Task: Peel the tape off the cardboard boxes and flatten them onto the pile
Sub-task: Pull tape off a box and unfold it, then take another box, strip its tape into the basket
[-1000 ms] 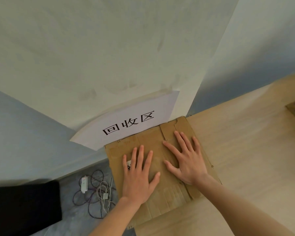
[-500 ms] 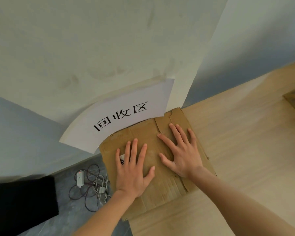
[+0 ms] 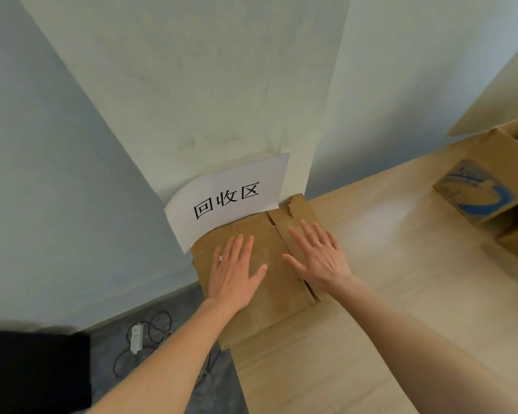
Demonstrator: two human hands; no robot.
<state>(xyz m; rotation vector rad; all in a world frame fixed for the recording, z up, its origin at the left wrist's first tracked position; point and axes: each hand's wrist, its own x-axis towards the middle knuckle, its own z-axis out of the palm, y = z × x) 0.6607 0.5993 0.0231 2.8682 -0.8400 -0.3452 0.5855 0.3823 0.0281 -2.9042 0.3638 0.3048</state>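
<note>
A flattened brown cardboard box [image 3: 277,289] lies on the floor against the foot of a white pillar. My left hand [image 3: 235,274] lies flat on its left half with fingers straight and spread. My right hand [image 3: 319,256] lies flat on its right half, over a crease between two panels, fingers also straight. Neither hand grips anything. No tape shows on the flattened cardboard. An open cardboard box with a blue print [image 3: 491,180] stands at the right on the wooden floor.
A white paper sign with black characters [image 3: 229,201] hangs on the pillar just above the cardboard. A white power strip with tangled cables [image 3: 136,337] lies on grey floor at the lower left. A black object [image 3: 33,372] fills the bottom-left corner. Light wooden flooring [image 3: 386,264] spreads right.
Both hands stay flat on the cardboard. The view has swung to the right and pulled back, bringing the open printed box into sight at the right edge.
</note>
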